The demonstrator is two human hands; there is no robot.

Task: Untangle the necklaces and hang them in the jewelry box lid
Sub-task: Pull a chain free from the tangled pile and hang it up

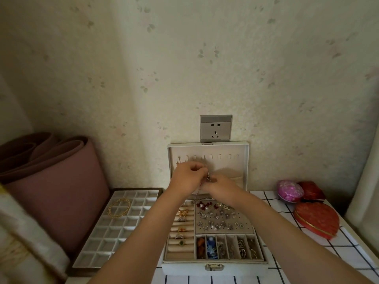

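A white jewelry box (214,263) stands open on the table, its lid (244,160) upright against the wall with a row of hooks along the top. Both my hands are raised in front of the lid. My left hand (187,178) and my right hand (220,186) pinch a thin silver necklace chain (208,177) between them, and part of the chain hangs down toward the box. Another necklace seems to hang at the lid's left hooks, mostly hidden by my left hand. The box tray holds rings, earrings and small compartments.
A grey compartment tray (102,238) with a gold bangle (119,208) lies left of the box. Rolled pink mats (61,181) stand at the left. At the right are a red heart-shaped box (316,219), a pink tin (290,190) and a red box (311,190). A wall socket (216,128) is above the lid.
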